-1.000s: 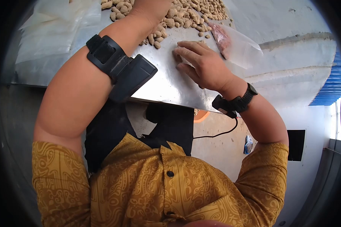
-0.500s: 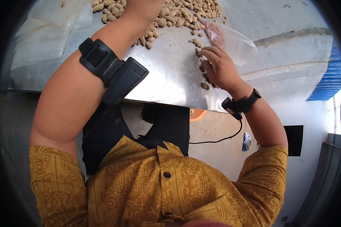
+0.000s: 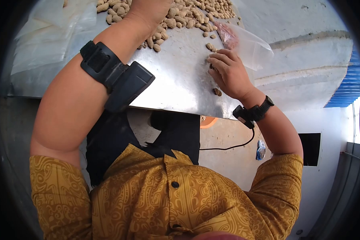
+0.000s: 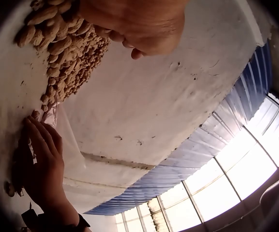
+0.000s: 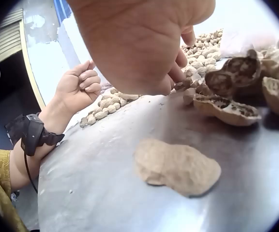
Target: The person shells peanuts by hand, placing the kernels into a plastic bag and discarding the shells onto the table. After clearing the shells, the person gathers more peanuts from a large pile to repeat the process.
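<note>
The left hand (image 3: 151, 10) is at the top of the head view beside the peanut pile (image 3: 182, 17); in the right wrist view the left hand (image 5: 79, 88) has its fingers curled inward, with nothing visible in them. Palm down and fingers extended, the right hand (image 3: 233, 77) is low over the metal table (image 3: 176, 80). Dark shell pieces (image 3: 217, 92) lie beside its fingers. The right wrist view has the right hand's fingertips (image 5: 177, 77) against split shells (image 5: 226, 110), with a whole peanut (image 5: 178, 166) nearer the camera.
A clear plastic bag (image 3: 250, 46) with reddish contents lies right of the pile. Clear plastic sheets or bags (image 3: 48, 36) cover the table's left side. The table's near edge (image 3: 168, 111) runs above the person's legs, and an orange container (image 3: 208, 121) is partly visible below it.
The right hand has moved rightward across the table, and dark shells are now visible beside its fingers. The left hand stays beside the pile; the head view has shifted slightly.
</note>
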### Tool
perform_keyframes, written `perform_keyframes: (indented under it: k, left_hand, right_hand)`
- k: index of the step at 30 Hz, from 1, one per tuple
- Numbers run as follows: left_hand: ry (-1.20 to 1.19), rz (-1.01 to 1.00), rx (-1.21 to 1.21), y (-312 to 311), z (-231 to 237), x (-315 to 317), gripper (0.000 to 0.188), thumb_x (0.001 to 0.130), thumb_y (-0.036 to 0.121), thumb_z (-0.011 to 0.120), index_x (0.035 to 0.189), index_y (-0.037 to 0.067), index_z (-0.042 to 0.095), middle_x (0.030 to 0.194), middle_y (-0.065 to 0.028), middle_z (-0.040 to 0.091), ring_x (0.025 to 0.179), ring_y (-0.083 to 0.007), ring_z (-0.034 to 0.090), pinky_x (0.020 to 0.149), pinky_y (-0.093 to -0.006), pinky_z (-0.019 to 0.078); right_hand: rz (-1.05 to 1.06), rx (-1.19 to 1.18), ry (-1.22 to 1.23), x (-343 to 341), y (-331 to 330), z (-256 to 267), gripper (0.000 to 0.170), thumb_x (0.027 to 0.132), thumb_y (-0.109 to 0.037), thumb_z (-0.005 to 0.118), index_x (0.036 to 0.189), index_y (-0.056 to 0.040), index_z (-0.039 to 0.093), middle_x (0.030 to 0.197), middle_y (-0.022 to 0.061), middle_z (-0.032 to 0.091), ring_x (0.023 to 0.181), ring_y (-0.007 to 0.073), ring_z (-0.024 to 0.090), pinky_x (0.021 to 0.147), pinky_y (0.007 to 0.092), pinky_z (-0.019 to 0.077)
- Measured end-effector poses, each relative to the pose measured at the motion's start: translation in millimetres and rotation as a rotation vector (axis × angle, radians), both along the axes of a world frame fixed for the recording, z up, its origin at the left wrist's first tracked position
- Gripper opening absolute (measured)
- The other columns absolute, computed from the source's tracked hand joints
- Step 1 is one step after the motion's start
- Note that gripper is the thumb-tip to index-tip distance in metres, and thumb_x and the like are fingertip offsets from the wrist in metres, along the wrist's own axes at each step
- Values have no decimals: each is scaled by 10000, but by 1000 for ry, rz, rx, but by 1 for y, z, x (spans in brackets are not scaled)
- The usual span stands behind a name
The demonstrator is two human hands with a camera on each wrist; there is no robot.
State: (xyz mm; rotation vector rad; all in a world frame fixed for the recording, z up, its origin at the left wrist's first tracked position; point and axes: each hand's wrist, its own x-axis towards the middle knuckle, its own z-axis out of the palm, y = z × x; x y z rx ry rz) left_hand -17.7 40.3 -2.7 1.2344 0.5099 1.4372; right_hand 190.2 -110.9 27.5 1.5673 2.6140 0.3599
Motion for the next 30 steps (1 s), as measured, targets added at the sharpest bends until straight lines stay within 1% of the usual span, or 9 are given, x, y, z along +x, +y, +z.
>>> perform_keyframes:
  k: [3, 4, 7, 14, 19, 22, 25, 26, 30]
  left_hand:
    - [22, 31, 24, 0, -2, 4, 221, 879, 179, 523, 705, 51, 569, 597, 54, 454, 549, -42, 395, 496, -222, 342]
    - [23, 47, 43, 0, -2, 4, 217, 879, 177, 523, 708, 52, 569, 592, 55, 451, 542, -41, 392, 489, -219, 338]
    - [1, -50, -92, -3, 0, -1, 194, 876, 170, 527, 732, 51, 579, 589, 61, 447, 533, -35, 387, 479, -206, 326]
    - [-58, 14, -33, -4, 1, 2, 189, 877, 191, 537, 758, 53, 586, 570, 68, 438, 485, -31, 373, 431, -203, 301]
    - [60, -10, -103, -9, 5, -4, 201, 881, 213, 532, 763, 58, 582, 534, 62, 424, 422, -31, 357, 378, -194, 279]
    - [65, -35, -145, -16, 9, -7, 202, 882, 217, 529, 753, 68, 571, 518, 62, 420, 401, -30, 353, 359, -188, 275]
    - [40, -24, -122, -15, 8, -8, 192, 882, 215, 527, 761, 73, 570, 505, 65, 412, 384, -31, 345, 345, -189, 276]
    - [26, -13, -102, -14, 8, -9, 187, 882, 214, 526, 767, 74, 573, 500, 66, 408, 378, -31, 342, 340, -190, 276]
    - [28, -36, -122, -7, 4, -4, 176, 878, 208, 528, 787, 69, 584, 505, 69, 408, 380, -29, 347, 341, -188, 281]
  right_hand:
    - [43, 37, 55, 3, -10, -5, 396, 807, -258, 587, 1134, -38, 547, 1218, 128, 510, 1156, 331, 424, 975, 424, 353]
    - [34, -10, -67, 2, -13, -6, 490, 827, -324, 561, 1214, -33, 486, 1279, 152, 452, 1212, 341, 374, 1004, 433, 324]
    - [39, 23, -141, 3, -17, -8, 491, 845, -323, 534, 1228, -23, 473, 1272, 160, 458, 1215, 339, 376, 1011, 444, 315]
    - [-29, 35, -61, 31, -19, -18, 413, 849, -229, 528, 1187, 6, 500, 1224, 167, 497, 1136, 335, 450, 985, 399, 352]
    - [-49, 57, 19, 46, -22, -13, 346, 842, -182, 538, 1129, 12, 532, 1178, 171, 522, 1079, 340, 487, 942, 371, 391]
    - [-188, 58, 196, 54, -11, -8, 322, 864, -195, 512, 1110, 10, 537, 1143, 187, 537, 1060, 340, 496, 926, 376, 397]
    - [-261, -9, 250, 69, 3, -9, 306, 885, -212, 481, 1089, 7, 548, 1112, 197, 550, 1049, 338, 501, 908, 377, 404]
    - [-313, -89, 287, 71, 5, -8, 315, 898, -226, 459, 1089, 6, 553, 1101, 195, 557, 1042, 336, 506, 897, 380, 410]
    - [-286, -133, 398, 73, 6, -9, 339, 882, -245, 497, 1103, 7, 550, 1091, 184, 560, 1037, 334, 510, 892, 384, 414]
